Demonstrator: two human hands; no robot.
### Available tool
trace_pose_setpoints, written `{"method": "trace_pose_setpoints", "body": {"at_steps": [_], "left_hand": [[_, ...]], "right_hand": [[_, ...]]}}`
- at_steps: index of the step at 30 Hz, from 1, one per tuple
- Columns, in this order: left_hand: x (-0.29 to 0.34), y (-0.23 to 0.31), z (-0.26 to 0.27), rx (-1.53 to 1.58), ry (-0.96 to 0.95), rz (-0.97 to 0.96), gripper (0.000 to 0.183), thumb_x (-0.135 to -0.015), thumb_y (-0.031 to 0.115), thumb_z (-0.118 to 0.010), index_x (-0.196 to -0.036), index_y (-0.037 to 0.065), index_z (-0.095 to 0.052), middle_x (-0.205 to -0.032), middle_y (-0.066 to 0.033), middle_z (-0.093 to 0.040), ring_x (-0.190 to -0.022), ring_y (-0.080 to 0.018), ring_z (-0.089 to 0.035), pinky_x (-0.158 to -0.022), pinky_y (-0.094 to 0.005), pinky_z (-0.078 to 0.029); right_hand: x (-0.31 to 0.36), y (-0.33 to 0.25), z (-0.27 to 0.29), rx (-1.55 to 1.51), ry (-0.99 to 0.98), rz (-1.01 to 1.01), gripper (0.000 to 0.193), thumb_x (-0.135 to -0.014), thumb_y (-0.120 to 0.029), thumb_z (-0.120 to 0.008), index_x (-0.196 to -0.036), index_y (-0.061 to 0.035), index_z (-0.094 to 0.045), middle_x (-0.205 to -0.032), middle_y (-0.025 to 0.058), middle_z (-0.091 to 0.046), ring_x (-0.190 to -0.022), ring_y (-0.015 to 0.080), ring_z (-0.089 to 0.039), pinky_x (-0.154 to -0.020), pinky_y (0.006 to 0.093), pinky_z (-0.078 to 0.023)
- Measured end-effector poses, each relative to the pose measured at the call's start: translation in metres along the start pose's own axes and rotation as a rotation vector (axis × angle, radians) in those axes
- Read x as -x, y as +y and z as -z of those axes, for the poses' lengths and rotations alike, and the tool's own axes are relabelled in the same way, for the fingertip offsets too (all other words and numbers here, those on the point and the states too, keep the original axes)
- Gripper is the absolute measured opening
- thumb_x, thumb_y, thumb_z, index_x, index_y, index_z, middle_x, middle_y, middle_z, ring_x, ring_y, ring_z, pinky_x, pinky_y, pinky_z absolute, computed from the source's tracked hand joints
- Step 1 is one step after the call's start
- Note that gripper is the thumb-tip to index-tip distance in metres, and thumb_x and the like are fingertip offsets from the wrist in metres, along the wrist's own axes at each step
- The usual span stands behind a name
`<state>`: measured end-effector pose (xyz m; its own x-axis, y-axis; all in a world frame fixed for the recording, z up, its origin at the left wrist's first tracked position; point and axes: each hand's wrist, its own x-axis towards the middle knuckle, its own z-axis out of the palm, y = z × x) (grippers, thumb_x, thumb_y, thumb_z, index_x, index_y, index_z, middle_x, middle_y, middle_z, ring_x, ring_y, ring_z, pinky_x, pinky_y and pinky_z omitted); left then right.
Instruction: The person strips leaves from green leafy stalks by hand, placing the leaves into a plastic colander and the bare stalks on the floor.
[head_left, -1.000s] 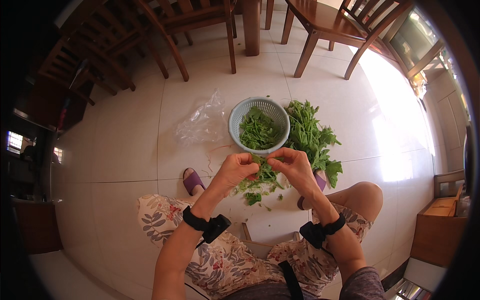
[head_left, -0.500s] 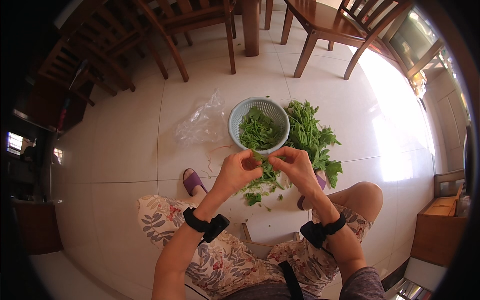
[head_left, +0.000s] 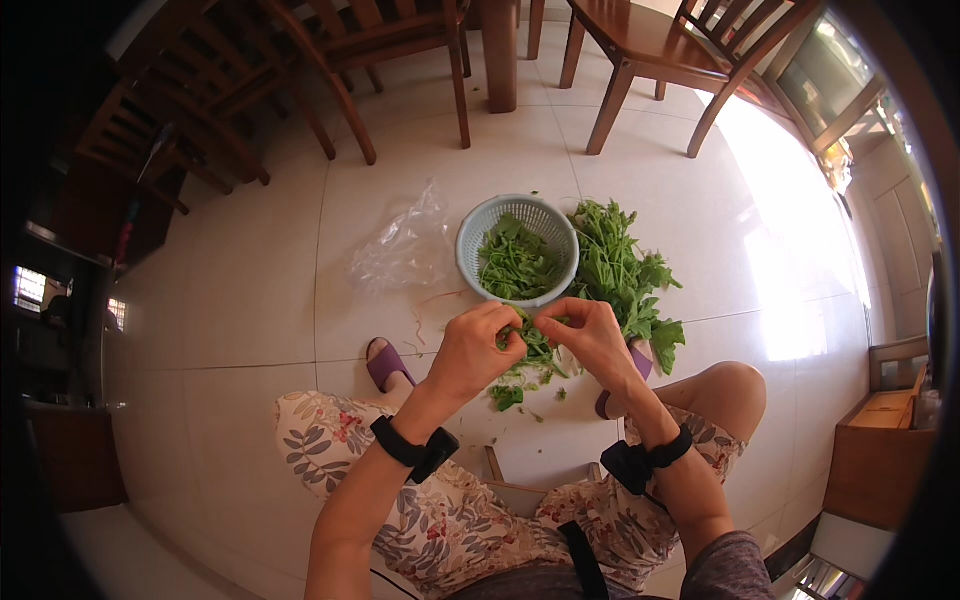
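Note:
My left hand (head_left: 472, 350) is closed, thumb against fingers, on a small piece of leafy greens (head_left: 520, 318). Close beside it, my right hand (head_left: 592, 345) makes a pinch; whatever lies between its fingertips is too small to make out. Both hands are just in front of a pale blue-grey plastic colander (head_left: 556, 226), which holds picked green leaves and stems (head_left: 520, 262). To its right lies a pile of long leafy greens (head_left: 612, 262) on the floor. Beneath my hands, trimmings (head_left: 508, 396) are scattered on the tiles.
A crumpled clear plastic bag (head_left: 405, 245) lies left of the colander. My feet in purple slippers (head_left: 384, 366) flank the trimmings. Wooden chairs (head_left: 650, 45) and a thick table leg (head_left: 501, 60) stand at the far side. Thin reddish strands (head_left: 419, 325) lie near my left foot.
My left hand has curled in more, and less of the leaf shows between my hands. The fingertips have drawn slightly apart. Colander, pile and bag stay put.

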<state>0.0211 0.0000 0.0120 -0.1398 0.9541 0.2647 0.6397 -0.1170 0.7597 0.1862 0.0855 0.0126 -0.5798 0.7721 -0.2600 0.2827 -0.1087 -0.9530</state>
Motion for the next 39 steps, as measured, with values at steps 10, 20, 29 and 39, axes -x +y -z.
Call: {"method": "trace_pose_setpoints", "body": {"at_steps": [10,20,29,39], "left_hand": [[0.000,0.001,0.000,0.020,0.000,-0.042,0.012,-0.071,-0.001,-0.062,-0.081,0.002,-0.056,-0.075,-0.0103,-0.057,-0.064,-0.0249,-0.059,-0.057,-0.0335,-0.048],[0.001,-0.001,-0.002,0.101,-0.009,0.066,0.010,-0.072,0.000,-0.061,-0.081,-0.001,-0.059,-0.072,-0.0115,-0.060,-0.058,-0.0200,-0.060,-0.055,-0.0295,-0.048],[-0.003,-0.010,0.004,0.557,-0.284,0.576,0.012,-0.080,0.007,-0.056,-0.082,-0.003,-0.063,-0.068,-0.0058,-0.063,-0.058,-0.0095,-0.059,-0.056,-0.0237,-0.049],[-0.004,-0.014,0.003,0.551,-0.278,0.564,0.012,-0.081,0.005,-0.060,-0.091,-0.002,-0.061,-0.073,-0.0037,-0.063,-0.064,-0.0083,-0.059,-0.059,-0.0229,-0.050]], "right_hand": [[-0.003,0.004,0.001,0.036,0.019,-0.005,0.024,-0.080,-0.020,-0.067,-0.085,0.0039,-0.068,-0.065,0.0047,-0.063,-0.057,0.0069,-0.055,-0.053,0.0227,-0.043],[-0.003,0.003,0.005,0.137,-0.018,0.068,0.020,-0.079,-0.016,-0.067,-0.086,0.0036,-0.067,-0.065,0.0060,-0.063,-0.058,0.0086,-0.056,-0.055,0.0246,-0.044],[0.001,-0.004,0.000,0.294,0.008,0.314,0.014,-0.075,-0.009,-0.069,-0.089,-0.0043,-0.069,-0.079,0.0087,-0.062,-0.065,0.0183,-0.057,-0.061,0.0303,-0.046],[0.001,-0.004,0.005,0.354,-0.008,0.300,0.014,-0.076,-0.012,-0.068,-0.087,-0.0029,-0.069,-0.078,0.0102,-0.060,-0.067,0.0214,-0.058,-0.064,0.0325,-0.047]]}}
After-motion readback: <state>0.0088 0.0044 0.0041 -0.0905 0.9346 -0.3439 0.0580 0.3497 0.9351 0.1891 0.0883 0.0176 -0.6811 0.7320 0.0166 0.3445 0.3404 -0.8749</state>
